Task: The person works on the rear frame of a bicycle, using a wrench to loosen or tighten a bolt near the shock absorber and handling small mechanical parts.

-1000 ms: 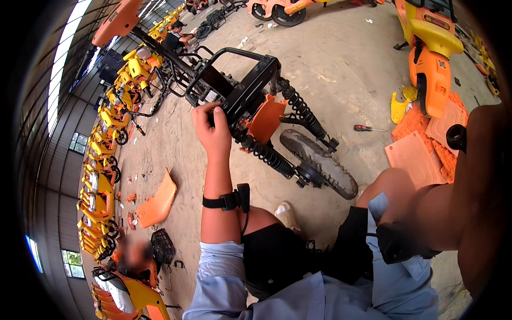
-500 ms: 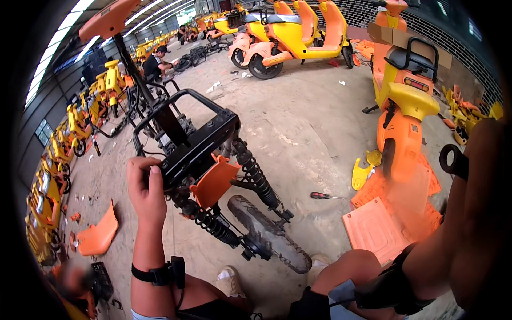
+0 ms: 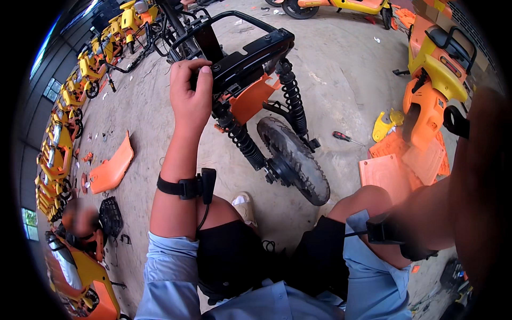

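Frame (image 3: 250,56), in the head view, stands just beyond the left hand (image 3: 191,97), whose curled thumb and fingers clasp its corner; it looks heavy and stiff, the rail (image 3: 230,13) past that hand likely the firmest hold. Well to its right, the right hand (image 3: 488,122) is too dark to tell its grip, a ring (image 3: 453,121) beside it

- The person is wearing a light blue shirt (image 3: 264,306) with a buttoned front.
- A black strap (image 3: 169,186) with a buckle is circling the left forearm (image 3: 184,144), carrying a black box (image 3: 208,183).
- A thin black cable (image 3: 204,216) is hanging below.
- Black shorts (image 3: 226,258) are covering the thighs.
- A beige shoe (image 3: 244,209) is showing.
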Available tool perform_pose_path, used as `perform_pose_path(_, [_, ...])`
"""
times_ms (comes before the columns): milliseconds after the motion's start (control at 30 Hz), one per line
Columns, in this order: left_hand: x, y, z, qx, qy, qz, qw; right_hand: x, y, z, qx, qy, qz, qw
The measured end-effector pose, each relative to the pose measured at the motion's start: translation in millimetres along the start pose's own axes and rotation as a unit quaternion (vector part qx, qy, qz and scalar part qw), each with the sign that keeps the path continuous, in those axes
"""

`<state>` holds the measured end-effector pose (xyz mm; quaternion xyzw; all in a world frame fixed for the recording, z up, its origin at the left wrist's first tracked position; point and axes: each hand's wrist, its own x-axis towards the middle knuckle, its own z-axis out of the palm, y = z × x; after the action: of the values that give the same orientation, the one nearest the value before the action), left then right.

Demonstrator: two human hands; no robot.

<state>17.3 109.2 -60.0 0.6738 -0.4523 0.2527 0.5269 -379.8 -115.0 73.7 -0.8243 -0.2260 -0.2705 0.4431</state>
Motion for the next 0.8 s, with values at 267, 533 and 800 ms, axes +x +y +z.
perform_pose_path(267, [6.9,-1.8,-11.6,-0.351,0.119,-0.264,0.890,60.1,70.9,30.8,0.188,0.184,-0.021,0.965])
perform_pose_path(533, [16.9,16.8,-22.3,-0.518,0.159,-0.312,0.780,-12.0,252.4,52.5,0.383,0.501,0.482,0.608])
perform_pose_path(800, [2.0,15.3,-31.2,-0.507,0.047,-0.297,0.808,17.0,239.2,76.6,0.371,0.465,0.422,0.684])
